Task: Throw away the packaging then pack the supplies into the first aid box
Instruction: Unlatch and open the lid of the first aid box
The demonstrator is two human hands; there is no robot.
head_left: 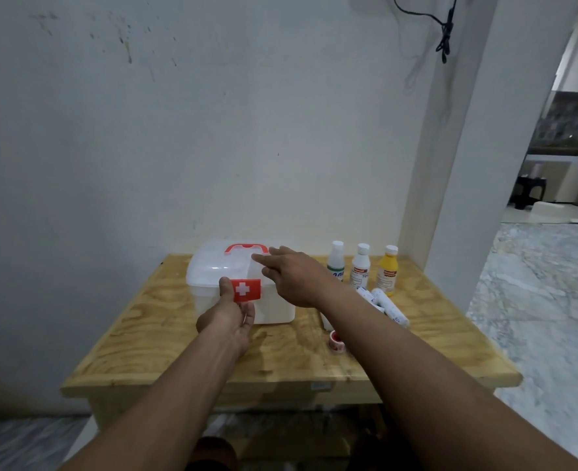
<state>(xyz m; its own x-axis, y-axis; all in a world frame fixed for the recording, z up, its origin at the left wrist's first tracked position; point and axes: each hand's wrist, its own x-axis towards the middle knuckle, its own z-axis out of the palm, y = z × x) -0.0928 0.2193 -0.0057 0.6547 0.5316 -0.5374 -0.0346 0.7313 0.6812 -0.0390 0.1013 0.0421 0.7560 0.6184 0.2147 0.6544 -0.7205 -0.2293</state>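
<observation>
Wooden table (165, 321) against a pale wall. At left-centre stands the lidded first aid box (213, 277); the left hand (231, 317) pinches its red cross latch (246, 289), while the right hand (292, 277) rests spread, holding nothing, on the lid. Rightward stand three bottles (360, 266), then what appear to be bandage rolls (388, 305), and a tape roll (337, 341).

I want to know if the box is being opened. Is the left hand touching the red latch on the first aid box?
Touching. The head view shows the left hand with its thumb pressed against the red latch of the first aid box.
</observation>
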